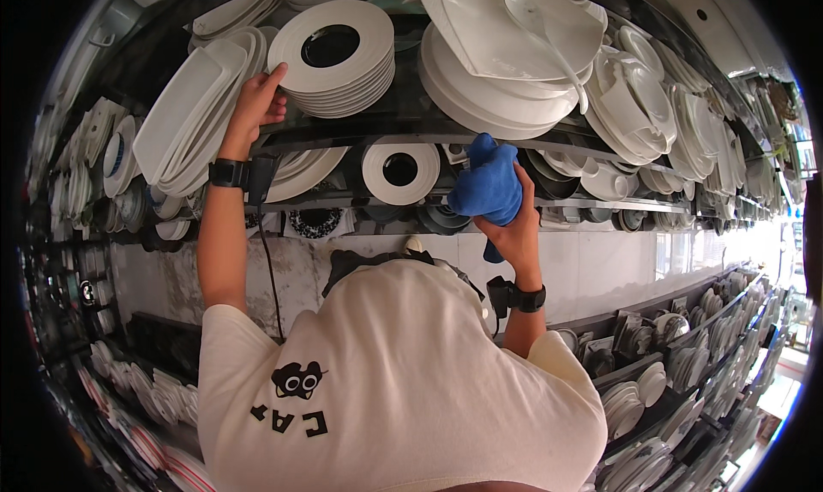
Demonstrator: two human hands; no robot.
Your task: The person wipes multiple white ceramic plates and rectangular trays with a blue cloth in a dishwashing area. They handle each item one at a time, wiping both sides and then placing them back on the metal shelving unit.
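Note:
A stack of round white plates (377, 76), the top one with a dark centre, stands on the upper dark shelf. My left hand (261, 102) is at the stack's left edge, its thumb against the rim and its fingers loosely bent, apart from the thumb. Low in front of the shelf edge, my right hand (516, 228) grips a bunched blue cloth (486, 183), which hides part of the fingers. Just beyond the cloth rises a pile of large white plates (454, 93), topped by a squarish white dish (489, 42) with a white spoon (549, 42) lying in it.
Long white rectangular dishes (184, 102) lean left of my left hand. A lower shelf holds another white plate with a dark centre (420, 171). White cups and bowls (630, 106) crowd the right. Behind me, racks of dishes (634, 398) line the aisle. A black cable (273, 278) hangs from my left wrist.

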